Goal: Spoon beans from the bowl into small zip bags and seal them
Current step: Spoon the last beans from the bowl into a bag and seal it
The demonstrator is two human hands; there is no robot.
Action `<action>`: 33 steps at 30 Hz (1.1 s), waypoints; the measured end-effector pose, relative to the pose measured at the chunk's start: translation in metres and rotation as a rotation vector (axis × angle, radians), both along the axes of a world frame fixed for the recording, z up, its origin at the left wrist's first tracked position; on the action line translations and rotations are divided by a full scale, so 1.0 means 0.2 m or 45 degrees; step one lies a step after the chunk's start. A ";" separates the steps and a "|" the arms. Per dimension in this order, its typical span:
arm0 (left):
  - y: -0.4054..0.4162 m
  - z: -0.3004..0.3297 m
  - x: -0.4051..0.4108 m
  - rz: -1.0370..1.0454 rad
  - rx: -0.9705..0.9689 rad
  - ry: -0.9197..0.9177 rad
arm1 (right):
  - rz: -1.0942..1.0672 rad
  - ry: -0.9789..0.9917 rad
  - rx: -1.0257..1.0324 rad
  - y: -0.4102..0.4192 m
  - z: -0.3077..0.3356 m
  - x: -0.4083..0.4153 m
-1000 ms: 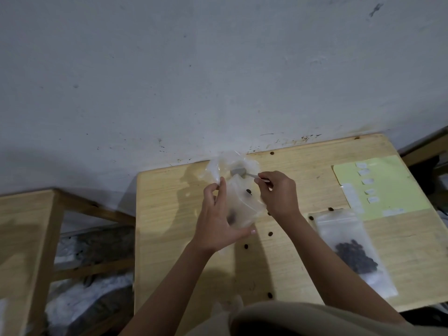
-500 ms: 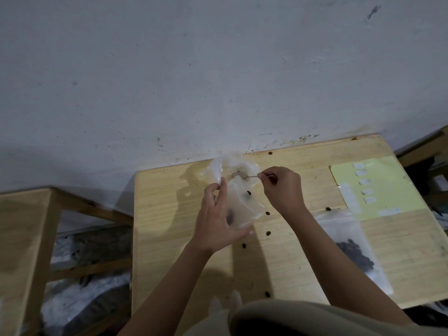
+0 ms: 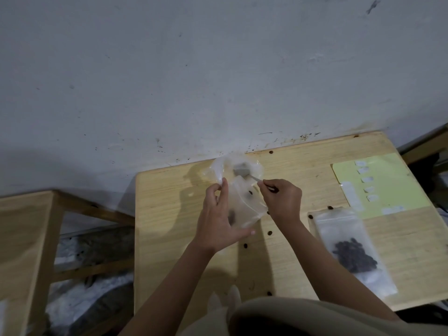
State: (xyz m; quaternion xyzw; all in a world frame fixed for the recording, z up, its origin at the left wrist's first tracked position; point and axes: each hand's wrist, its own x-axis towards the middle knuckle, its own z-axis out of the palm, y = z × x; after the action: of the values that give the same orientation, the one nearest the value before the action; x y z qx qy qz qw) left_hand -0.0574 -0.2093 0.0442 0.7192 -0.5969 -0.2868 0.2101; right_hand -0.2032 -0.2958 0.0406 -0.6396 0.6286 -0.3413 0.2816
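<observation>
Clear plastic zip bag [image 3: 244, 207] sits above the worktop [image 3: 169, 202] in my left hand [image 3: 218, 224], fingers curled round it, its few beans blurred. My right hand [image 3: 283, 200] pinches a spoon [image 3: 244, 173] whose handle is mostly hidden; the bowl [image 3: 218, 168] behind is hard to make out.

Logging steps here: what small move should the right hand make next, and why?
Probably draw the spoon back over the small zip bag and tip it in: the right hand grips the handle, and the left hand holds the bag up.
</observation>
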 end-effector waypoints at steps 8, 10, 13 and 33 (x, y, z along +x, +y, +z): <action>-0.01 0.00 -0.01 0.017 0.005 -0.030 | -0.039 -0.092 0.090 -0.03 0.06 -0.03; -0.01 0.00 -0.01 0.012 0.005 -0.025 | -0.002 -0.048 0.049 -0.03 0.06 -0.03; -0.02 0.01 -0.03 0.007 0.011 -0.022 | 0.054 0.072 -0.022 -0.04 0.03 -0.04; -0.05 0.01 -0.02 0.013 -0.019 -0.020 | -0.273 -0.311 0.360 -0.04 0.05 -0.06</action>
State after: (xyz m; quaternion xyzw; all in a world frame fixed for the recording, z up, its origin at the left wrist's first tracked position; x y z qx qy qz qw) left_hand -0.0607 -0.2187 0.0470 0.7228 -0.5971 -0.2757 0.2122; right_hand -0.2159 -0.3030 0.0509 -0.4772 0.6958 -0.3526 0.4047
